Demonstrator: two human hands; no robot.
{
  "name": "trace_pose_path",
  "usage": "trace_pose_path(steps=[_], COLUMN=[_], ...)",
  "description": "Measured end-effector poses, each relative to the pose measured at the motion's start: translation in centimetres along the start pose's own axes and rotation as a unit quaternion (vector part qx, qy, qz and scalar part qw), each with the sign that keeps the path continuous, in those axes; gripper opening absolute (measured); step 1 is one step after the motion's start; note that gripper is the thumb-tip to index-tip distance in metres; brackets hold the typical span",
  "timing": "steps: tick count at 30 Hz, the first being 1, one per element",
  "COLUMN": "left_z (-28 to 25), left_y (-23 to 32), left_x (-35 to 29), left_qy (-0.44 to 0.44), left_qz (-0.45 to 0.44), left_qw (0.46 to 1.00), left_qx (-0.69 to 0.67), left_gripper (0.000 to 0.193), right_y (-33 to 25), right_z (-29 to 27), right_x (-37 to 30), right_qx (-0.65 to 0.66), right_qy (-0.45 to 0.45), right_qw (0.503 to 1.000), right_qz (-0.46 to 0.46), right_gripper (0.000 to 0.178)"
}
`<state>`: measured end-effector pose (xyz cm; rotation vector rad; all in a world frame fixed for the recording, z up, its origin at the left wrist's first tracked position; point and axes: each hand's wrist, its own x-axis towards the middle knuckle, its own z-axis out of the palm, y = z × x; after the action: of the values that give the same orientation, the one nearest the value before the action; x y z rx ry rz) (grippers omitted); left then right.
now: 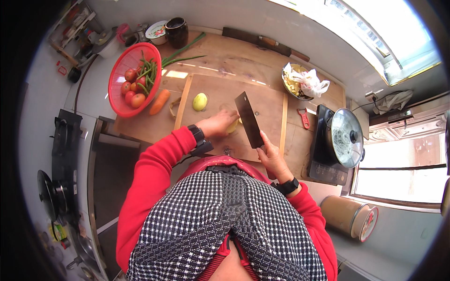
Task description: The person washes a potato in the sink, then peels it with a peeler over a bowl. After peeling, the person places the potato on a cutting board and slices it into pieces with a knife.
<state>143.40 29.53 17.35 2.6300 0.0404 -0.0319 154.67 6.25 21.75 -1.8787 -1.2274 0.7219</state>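
My right hand (273, 157) is wrapped round the handle of a broad dark cleaver (249, 121), its blade angled up over the cutting board (220, 86). Just left of the blade, my left hand (218, 123) has its fingers curled over a pale yellow piece that looks like peeled potato (232, 127), pressing it on the board. Part of that piece is hidden under the fingers. A whole peeled potato (199, 101) lies on the board beyond my left wrist, touched by neither hand.
A red colander (112, 89) of tomatoes and green beans stands at left, with a carrot (160, 102) beside it. At right are a red peeler (303, 118), a bowl with scraps and a plastic bag (313, 84), and a glass-lidded pan (344, 136) on a black cooktop (318, 154).
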Motion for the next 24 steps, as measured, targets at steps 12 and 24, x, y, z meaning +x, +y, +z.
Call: trace_pose_path(steps=[12,24], left_z=[3.1,4.2], left_y=[-0.9,-0.9], left_x=[-2.5,-3.2], left_qy=[0.182,0.251], left_qz=[-0.234,-0.213], left_qw=[0.952,0.942], left_qx=[-0.071,-0.066], left_gripper=[0.085,0.079], right_y=[-1.3,-0.2], right_z=[1.6,0.9], right_x=[3.8,5.3], right_qx=[-0.076,-0.097], right_qy=[-0.068,-0.075], right_qw=[0.989,0.977], right_qz=[-0.108,-0.175], right_gripper=[0.053,0.053])
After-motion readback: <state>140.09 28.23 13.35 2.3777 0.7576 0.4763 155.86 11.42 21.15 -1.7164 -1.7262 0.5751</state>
